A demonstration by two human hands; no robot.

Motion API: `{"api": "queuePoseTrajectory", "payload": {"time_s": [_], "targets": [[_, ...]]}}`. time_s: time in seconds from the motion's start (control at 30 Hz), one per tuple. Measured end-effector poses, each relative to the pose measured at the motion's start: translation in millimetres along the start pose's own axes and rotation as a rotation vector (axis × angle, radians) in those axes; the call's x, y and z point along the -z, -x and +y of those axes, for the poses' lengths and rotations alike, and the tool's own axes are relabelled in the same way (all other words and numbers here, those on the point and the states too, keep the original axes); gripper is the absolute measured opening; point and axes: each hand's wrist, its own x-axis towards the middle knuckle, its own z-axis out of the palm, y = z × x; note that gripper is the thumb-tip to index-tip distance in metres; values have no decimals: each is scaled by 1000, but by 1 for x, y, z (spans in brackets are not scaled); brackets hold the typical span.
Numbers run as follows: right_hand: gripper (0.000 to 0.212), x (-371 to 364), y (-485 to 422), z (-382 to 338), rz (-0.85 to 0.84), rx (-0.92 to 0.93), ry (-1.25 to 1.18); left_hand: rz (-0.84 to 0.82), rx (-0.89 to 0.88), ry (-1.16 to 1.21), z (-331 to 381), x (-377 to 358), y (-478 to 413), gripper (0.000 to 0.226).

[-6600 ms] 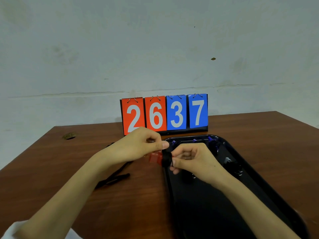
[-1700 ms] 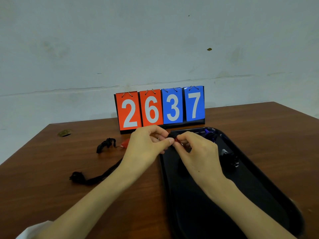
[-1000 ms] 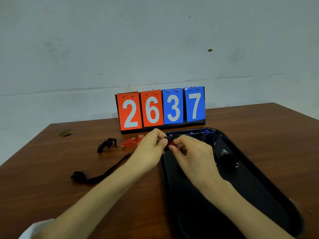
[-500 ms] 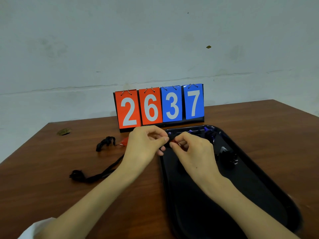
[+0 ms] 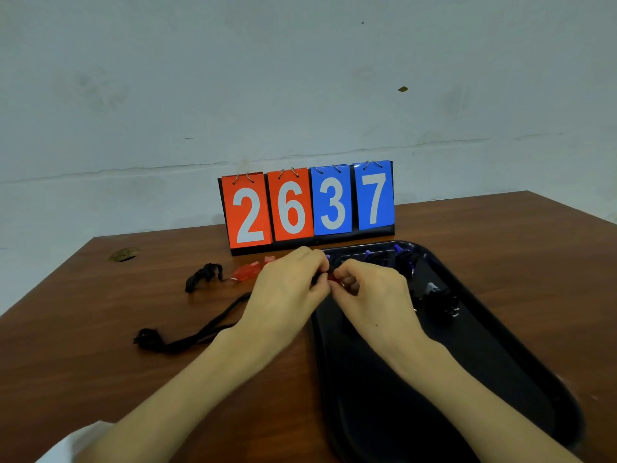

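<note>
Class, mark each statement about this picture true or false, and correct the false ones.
1. The scoreboard reads 2637. True.
2. The left hand and right hand pinch a small red piece together. True.
3. The black cord lies in the tray. False: it lies on the table, left of the tray.
4. All four number cards are blue. False: two are red, two blue.

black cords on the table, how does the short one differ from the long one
The short cord lies bunched up, far back beside the loose red pieces; the long cord lies stretched out, nearer. The short cord touches no hand; the long cord runs up into the left hand. Both are black and lie on the table.
</note>
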Motion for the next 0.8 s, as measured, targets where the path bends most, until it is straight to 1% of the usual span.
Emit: {"api": "queuePoseTrajectory", "payload": {"time_s": [0.07, 0.1, 0.17, 0.23, 0.27, 0.33, 0.4, 0.43, 0.47, 0.53, 0.6, 0.73, 0.8], "targets": [[11, 0, 0, -1, -53, -12, -17, 23, 59, 29, 1, -2, 2, 22], [10, 1, 0, -2, -61, -15, -26, 35, 128, 109, -1, -2, 2, 30], [11, 2, -1, -2, -53, -35, -52, 51, 304, 406, -5, 1, -3, 36], [11, 4, -3, -1, -57, -70, -90, 15, 483, 721, -10, 3, -8, 37], [11, 5, -4, 0, -66, -82, -98, -20, 555, 840, -12, 3, -9, 36], [11, 6, -4, 1, -83, -91, -96, -90, 641, 957, -16, 1, -9, 32], [10, 6, -4, 1, -97, -86, -86, -123, 635, 952, -18, 0, -9, 29], [10, 5, -4, 1, -101, -81, -84, -119, 597, 914, -18, 0, -9, 26], [10, 5, -4, 1, -101, -77, -85, -111, 534, 847, -18, 1, -10, 23], [11, 4, -3, 1, -100, -80, -82, -112, 369, 638, -18, 3, -11, 19], [10, 3, -2, 1, -99, -84, -86, -142, 249, 449, -19, 6, -12, 17], [8, 2, -2, 1, -116, -85, -80, -206, 134, 271, -21, 7, -12, 18], [9, 2, -1, 0, -132, -59, -66, -173, 94, 228, -20, 5, -11, 15]]}}
